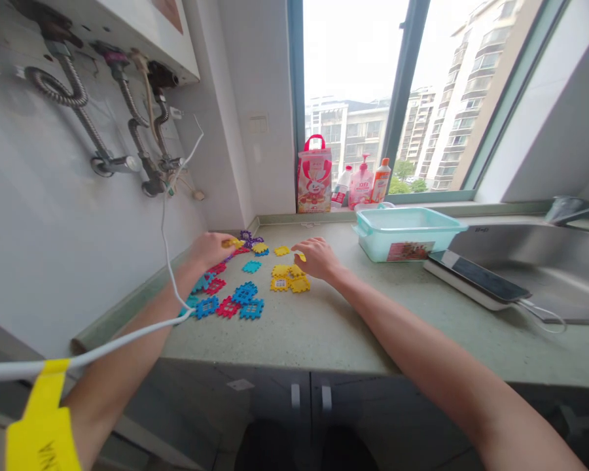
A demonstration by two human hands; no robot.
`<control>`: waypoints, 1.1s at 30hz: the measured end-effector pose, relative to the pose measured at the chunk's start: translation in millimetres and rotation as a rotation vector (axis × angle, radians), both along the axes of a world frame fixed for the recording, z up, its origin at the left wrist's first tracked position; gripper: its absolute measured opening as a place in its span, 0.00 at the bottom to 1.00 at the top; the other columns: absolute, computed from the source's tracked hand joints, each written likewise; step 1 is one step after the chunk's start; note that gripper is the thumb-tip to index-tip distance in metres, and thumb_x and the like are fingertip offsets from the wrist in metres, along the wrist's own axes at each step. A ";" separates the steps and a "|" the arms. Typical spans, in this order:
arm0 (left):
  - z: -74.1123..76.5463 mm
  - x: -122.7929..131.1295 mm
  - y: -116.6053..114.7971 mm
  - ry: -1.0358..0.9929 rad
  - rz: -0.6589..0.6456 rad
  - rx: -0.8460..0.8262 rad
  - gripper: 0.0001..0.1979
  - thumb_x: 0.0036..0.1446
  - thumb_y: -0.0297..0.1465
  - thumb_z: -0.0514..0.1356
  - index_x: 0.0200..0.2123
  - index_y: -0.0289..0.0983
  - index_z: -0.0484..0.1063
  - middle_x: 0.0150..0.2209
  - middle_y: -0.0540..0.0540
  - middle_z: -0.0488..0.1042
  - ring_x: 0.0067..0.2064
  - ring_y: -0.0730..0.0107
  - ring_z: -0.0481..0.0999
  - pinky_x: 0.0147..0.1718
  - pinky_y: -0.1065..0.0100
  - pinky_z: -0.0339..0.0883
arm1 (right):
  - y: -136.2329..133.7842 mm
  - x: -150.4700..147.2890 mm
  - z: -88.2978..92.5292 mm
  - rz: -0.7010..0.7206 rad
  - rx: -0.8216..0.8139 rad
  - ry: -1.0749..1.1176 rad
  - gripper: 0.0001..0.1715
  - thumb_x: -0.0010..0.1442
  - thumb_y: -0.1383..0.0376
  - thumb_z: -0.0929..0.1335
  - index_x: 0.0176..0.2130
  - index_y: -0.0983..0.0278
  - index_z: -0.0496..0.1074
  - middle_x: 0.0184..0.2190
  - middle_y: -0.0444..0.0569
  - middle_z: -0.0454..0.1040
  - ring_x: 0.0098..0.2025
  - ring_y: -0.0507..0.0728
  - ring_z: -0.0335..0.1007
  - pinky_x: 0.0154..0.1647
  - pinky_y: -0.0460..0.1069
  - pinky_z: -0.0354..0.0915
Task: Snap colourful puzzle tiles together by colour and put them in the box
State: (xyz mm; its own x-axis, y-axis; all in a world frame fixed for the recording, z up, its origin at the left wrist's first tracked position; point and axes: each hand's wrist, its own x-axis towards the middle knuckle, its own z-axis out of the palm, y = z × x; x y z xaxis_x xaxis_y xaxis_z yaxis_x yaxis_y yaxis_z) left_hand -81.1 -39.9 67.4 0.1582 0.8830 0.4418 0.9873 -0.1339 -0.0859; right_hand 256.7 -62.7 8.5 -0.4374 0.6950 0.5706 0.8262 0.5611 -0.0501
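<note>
My left hand (pixel 213 249) pinches a yellow toothed puzzle tile at the back left of the counter. Closed on another yellow tile (pixel 300 257) is my right hand (pixel 318 258), above a cluster of yellow tiles (pixel 281 283). A lone yellow tile (pixel 281 250) lies between the hands, with a turquoise tile (pixel 251 266) nearer me. Blue tiles (pixel 246 292) and red tiles (pixel 228 307) lie in a loose pile at the front left. Behind the left hand are purple tiles (pixel 246 237) and a yellow tile (pixel 260 248) resting on a blue one.
A turquoise plastic basin (pixel 412 229) stands right of my right hand, beside the steel sink (pixel 530 248). A phone (pixel 478 275) lies on a white box at the sink's edge. A white cable (pixel 127 339) crosses my left forearm. Bottles (pixel 361 186) line the windowsill.
</note>
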 end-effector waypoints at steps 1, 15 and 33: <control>-3.0 18.3 -2.5 0.005 -0.125 -0.023 0.20 0.63 0.44 0.61 0.54 0.49 0.83 0.44 0.45 0.86 0.45 0.54 0.83 0.45 0.63 0.72 | 1.4 2.2 -0.4 -0.017 -0.012 0.006 0.16 0.68 0.64 0.67 0.50 0.59 0.82 0.48 0.52 0.84 0.50 0.61 0.78 0.60 0.57 0.62; -24.8 57.8 28.7 0.023 -0.409 -0.090 0.22 0.62 0.28 0.56 0.55 0.46 0.82 0.55 0.49 0.82 0.51 0.61 0.81 0.51 0.66 0.72 | 8.5 -0.6 -9.4 0.129 -0.142 -0.011 0.21 0.73 0.62 0.63 0.60 0.58 0.76 0.57 0.52 0.80 0.58 0.61 0.76 0.63 0.57 0.64; -30.0 44.6 29.1 0.263 -0.148 -0.111 0.23 0.68 0.45 0.53 0.38 0.42 0.86 0.43 0.38 0.84 0.49 0.51 0.79 0.52 0.54 0.66 | 22.3 2.6 -23.6 0.113 -0.180 0.088 0.22 0.75 0.59 0.62 0.59 0.61 0.77 0.62 0.53 0.76 0.63 0.63 0.72 0.67 0.58 0.63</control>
State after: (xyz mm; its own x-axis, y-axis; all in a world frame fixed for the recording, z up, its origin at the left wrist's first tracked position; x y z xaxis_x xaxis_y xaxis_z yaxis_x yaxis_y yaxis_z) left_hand -36.5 -10.8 37.4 0.3848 0.8823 0.2712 0.9021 -0.2973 -0.3127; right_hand 259.3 -40.4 -15.1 -0.4727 0.7382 0.4813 0.7466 0.6256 -0.2263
